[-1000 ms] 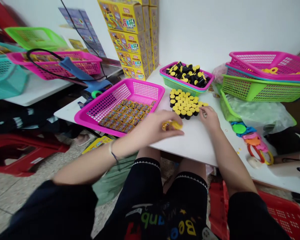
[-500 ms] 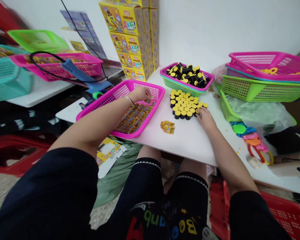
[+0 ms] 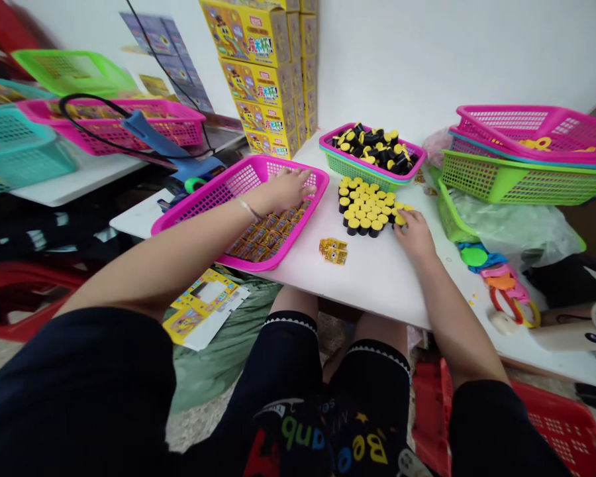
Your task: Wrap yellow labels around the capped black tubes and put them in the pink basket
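My left hand (image 3: 289, 191) is over the far right part of a pink basket (image 3: 269, 266), with its fingers stretched out and nothing visible in them. Below it in the basket lie rows of small yellow-and-brown printed packets (image 3: 263, 237). At the right edge of a tight group of black cups with yellow lids (image 3: 366, 207), my right hand (image 3: 417, 237) has its fingers closed on one yellow-lidded cup (image 3: 400, 218). A few yellow printed pieces (image 3: 334, 252) lie flat on the white table (image 3: 372, 278), between the basket and the cups.
Behind the group stands a pink basket (image 3: 322, 140) heaped with more cups, nested on a green one. Yellow printed boxes (image 3: 263, 83) are stacked by the wall. Stacked baskets (image 3: 516, 175) and coloured rings (image 3: 504, 285) are at right, a blue-handled tool (image 3: 153, 136) at left.
My left hand has opened over the basket, its fingers spreading from a pinch. The right hand has shifted slightly right at the edge of the cups.
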{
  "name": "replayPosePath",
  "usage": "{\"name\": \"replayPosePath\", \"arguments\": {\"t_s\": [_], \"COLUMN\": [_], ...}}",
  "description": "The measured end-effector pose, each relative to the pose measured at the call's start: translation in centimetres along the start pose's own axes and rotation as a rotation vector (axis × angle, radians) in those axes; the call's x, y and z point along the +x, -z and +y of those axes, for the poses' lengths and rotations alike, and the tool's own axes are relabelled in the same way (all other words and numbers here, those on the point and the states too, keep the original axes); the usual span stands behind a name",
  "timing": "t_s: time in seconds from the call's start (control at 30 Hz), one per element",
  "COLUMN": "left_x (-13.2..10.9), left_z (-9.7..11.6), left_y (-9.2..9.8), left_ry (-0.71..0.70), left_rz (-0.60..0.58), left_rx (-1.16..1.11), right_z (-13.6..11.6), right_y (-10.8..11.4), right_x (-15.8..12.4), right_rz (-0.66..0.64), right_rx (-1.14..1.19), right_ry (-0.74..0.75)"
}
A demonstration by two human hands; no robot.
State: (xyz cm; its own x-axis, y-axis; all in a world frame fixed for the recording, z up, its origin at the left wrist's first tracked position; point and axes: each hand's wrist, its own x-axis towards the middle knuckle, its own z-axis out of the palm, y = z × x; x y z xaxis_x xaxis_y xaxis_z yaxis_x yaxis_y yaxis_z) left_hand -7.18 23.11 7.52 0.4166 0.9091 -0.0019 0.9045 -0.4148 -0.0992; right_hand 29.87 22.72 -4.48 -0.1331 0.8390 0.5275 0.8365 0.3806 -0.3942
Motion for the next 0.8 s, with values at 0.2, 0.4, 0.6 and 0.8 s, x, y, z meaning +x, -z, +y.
{"name": "replayPosePath", "arguments": {"t_s": [0.2,0.4,0.6,0.8], "left_x": [-7.4,-12.1,-16.0,-12.7], "left_z": [10.6,13.7,14.3,13.9], "left_y": [-4.6,-10.3,-8.4,-7.6], "left_ry": [-0.328,-0.347,-0.490,-0.439], "left_rz": [0.261,0.107,0.075,0.088], "left_rx": [-0.117,-0.035,0.032,-0.289], "right_z": [-0.5,-1.0,-1.5,-2.1], "right_y": [1.0,1.0,1.4,1.7], "right_x": [0.0,-0.2,-0.1,-0.4], "right_rz": [0.172,0.185,0.135,0.112], "right_rx": [-0.014,-0.007,0.021,0.049], "right_ry": [-0.069,-0.049,-0.039,-0.021]}}
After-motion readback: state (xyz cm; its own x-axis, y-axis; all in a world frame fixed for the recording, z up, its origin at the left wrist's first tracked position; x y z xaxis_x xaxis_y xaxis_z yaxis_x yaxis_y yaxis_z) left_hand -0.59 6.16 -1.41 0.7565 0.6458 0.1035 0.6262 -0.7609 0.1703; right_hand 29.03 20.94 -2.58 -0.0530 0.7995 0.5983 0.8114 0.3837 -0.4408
